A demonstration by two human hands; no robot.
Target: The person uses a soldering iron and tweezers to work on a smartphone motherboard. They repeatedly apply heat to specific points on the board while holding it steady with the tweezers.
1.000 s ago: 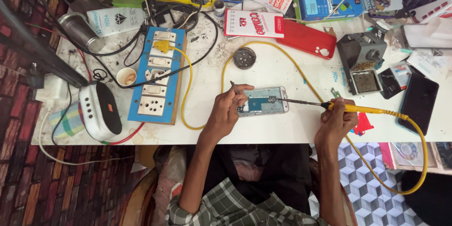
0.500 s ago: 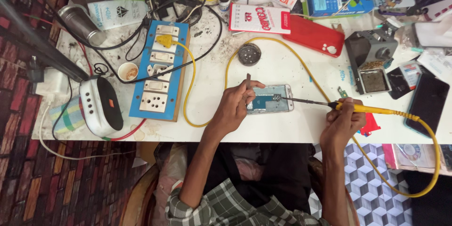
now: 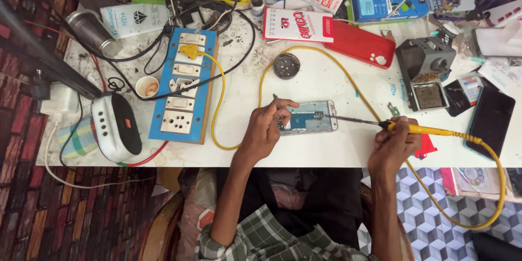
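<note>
You work a soldering iron over an opened phone at a cluttered white bench.

Your left hand (image 3: 265, 130) pinches a thin tool, pinning the opened blue-and-silver phone (image 3: 308, 117) at table centre; your right hand (image 3: 392, 144) grips the yellow-handled soldering iron (image 3: 424, 129), tip on the phone's right end.

Bare forearms, no watch, ring or glove on left hand (image 3: 265, 133) or right hand (image 3: 392, 149). Short-sleeved checked shirt (image 3: 261, 239) in green, grey and white plaid. Dark trousers at the lap.
</note>
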